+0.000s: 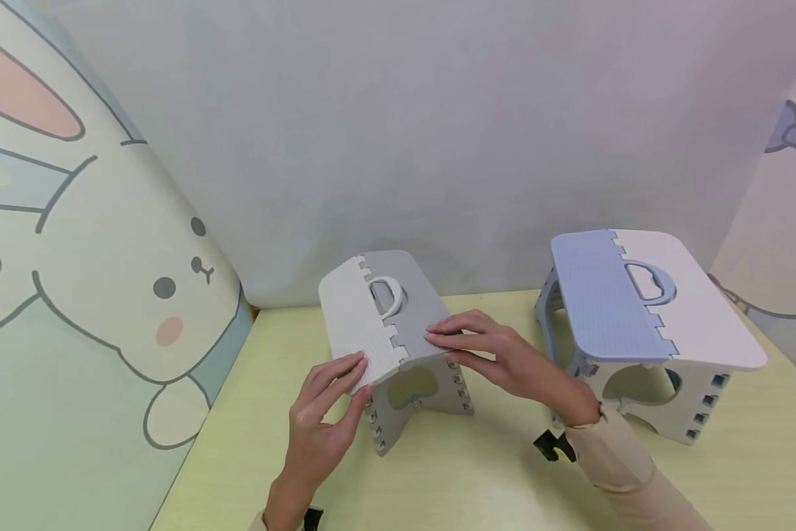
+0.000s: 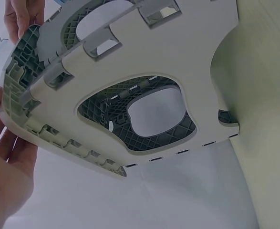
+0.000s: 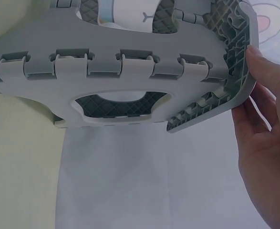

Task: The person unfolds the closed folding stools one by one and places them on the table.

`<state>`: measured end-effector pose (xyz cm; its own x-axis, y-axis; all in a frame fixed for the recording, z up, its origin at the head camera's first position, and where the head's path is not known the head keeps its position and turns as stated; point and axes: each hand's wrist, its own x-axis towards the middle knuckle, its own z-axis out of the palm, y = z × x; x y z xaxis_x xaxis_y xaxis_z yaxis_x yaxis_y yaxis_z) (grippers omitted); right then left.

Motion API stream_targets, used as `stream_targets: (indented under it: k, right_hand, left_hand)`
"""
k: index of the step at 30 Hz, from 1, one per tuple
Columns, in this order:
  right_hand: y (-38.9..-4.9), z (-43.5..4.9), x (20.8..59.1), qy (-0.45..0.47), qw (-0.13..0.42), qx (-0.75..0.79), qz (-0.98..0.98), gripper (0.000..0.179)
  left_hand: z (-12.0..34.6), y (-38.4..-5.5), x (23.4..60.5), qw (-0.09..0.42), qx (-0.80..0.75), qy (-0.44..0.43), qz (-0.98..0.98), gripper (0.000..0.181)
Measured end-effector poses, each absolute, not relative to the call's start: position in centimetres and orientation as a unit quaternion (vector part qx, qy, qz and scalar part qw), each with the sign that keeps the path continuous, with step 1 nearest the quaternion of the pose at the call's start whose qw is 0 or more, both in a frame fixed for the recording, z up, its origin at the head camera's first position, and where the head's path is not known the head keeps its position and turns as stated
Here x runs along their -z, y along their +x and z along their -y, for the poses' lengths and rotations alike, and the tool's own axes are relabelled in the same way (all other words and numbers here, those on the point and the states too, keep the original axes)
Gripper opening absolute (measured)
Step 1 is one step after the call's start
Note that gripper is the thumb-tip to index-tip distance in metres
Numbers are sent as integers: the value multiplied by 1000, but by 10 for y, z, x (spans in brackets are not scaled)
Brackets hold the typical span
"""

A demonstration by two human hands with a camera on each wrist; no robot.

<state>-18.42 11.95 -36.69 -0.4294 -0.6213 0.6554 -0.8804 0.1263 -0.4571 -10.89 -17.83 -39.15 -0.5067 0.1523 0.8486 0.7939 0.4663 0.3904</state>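
Observation:
A small white-and-grey folding stool (image 1: 351,310) stands partly unfolded on the table, its two top panels sloping down from a raised middle seam. A white carry handle (image 1: 392,299) lies at that seam. My left hand (image 1: 321,417) holds the near corner of the white panel, fingers on top and thumb at the front rim. On the grey panel's near corner, my right hand (image 1: 504,354) has its fingers on top and its thumb at the rim. Both wrist views show the stool's hinged end leg (image 3: 116,81) and ribbed underside.
A blue-and-white folding stool (image 1: 590,295) stands unfolded to the right, beyond my right forearm. The pale yellow table (image 1: 245,435) meets a light grey wall (image 1: 411,147) at the back. Cartoon panels (image 1: 105,295) flank both sides.

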Motion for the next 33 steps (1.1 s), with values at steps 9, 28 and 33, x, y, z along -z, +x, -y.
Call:
stream_targets:
  k: [9, 28, 33]
  right_hand:
    - [-186, -119, 366, 522, 170, -410, 728, 50]
    - [-188, -120, 365, 528, 173, -380, 739, 47]
    - [-187, -120, 366, 522, 166, -380, 745, 47]
  left_hand:
    - [177, -111, 392, 395, 413, -320, 755, 36]
    - [176, -111, 391, 390, 404, -324, 762, 36]
    - [176, -111, 392, 389, 404, -322, 762, 36]
